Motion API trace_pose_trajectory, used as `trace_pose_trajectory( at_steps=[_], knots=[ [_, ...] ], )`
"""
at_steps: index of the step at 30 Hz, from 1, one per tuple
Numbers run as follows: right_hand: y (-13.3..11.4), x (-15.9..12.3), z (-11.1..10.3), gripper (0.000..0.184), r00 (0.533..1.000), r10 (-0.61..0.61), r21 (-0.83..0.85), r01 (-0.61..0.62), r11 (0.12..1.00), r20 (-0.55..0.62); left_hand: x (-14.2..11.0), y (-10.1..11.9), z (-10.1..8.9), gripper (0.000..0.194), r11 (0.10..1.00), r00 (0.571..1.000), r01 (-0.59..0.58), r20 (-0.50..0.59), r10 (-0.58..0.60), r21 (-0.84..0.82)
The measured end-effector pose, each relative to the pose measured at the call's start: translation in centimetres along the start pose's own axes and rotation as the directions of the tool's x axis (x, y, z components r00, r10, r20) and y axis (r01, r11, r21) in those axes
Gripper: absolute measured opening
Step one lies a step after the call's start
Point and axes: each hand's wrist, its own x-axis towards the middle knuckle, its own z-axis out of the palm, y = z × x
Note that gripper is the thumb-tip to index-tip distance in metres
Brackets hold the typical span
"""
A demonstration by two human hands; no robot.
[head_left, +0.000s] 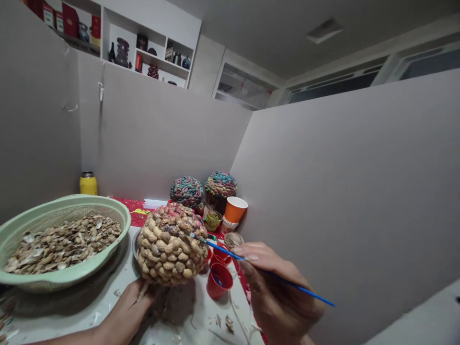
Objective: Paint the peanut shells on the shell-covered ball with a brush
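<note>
A large ball covered in peanuts (168, 254) stands above the table, its top partly coloured pink and purple. Beneath it, my left hand (142, 294) supports it from below; the fingers are mostly hidden behind the ball. My right hand (276, 282) pinches a thin blue paintbrush (230, 253), whose tip meets or nearly meets the ball's right upper side. Just below the brush, a red cup (219, 280) holds dark blue liquid, and more red cups (222, 252) stand behind it.
On the left sits a green basket (122, 215) full of shells. Two coloured peanut balls (187, 190) are at the back, near an orange paper cup (235, 211). A yellow bottle (88, 184) stands behind the basket. Grey partitions (345, 191) enclose the table (201, 316).
</note>
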Motion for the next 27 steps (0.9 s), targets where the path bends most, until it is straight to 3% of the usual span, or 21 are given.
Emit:
trace_pose_trajectory(
  at_steps=[6,9,12,16,20,27],
  knots=[
    [0.4,-0.5,-0.5,0.007,0.946,-0.059,-0.056,0.043,0.997,-0.319,0.2,0.8,-0.2,0.062,0.997,0.998,-0.056,0.037,0.058,-0.044],
    [1.5,-2.6,-0.6,0.006,0.924,-0.075,-0.139,0.024,0.99,-0.376,0.3,0.8,-0.2,0.064,0.996,0.996,-0.073,0.051,0.076,-0.06],
    [3.6,-5.7,-0.7,0.019,0.966,-0.007,-0.281,-0.068,0.957,-0.259,0.3,0.9,-0.1,0.067,0.995,0.995,-0.08,0.046,0.083,-0.062],
    [6.4,-8.4,-0.5,0.026,0.989,0.006,-0.345,-0.056,0.937,-0.146,0.2,0.9,0.2,0.07,0.995,0.998,-0.068,0.01,0.069,-0.077],
    [7.6,-9.1,-0.6,0.03,0.995,-0.012,-0.369,-0.027,0.929,-0.103,0.2,0.3,0.5,0.074,0.993,0.998,-0.032,-0.048,0.027,-0.114],
    [7.6,-9.3,-0.9,0.035,0.998,0.0,-0.368,-0.024,0.93,-0.065,0.1,-0.6,0.3,0.073,0.994,0.99,0.007,-0.138,-0.021,-0.105]
  ],
)
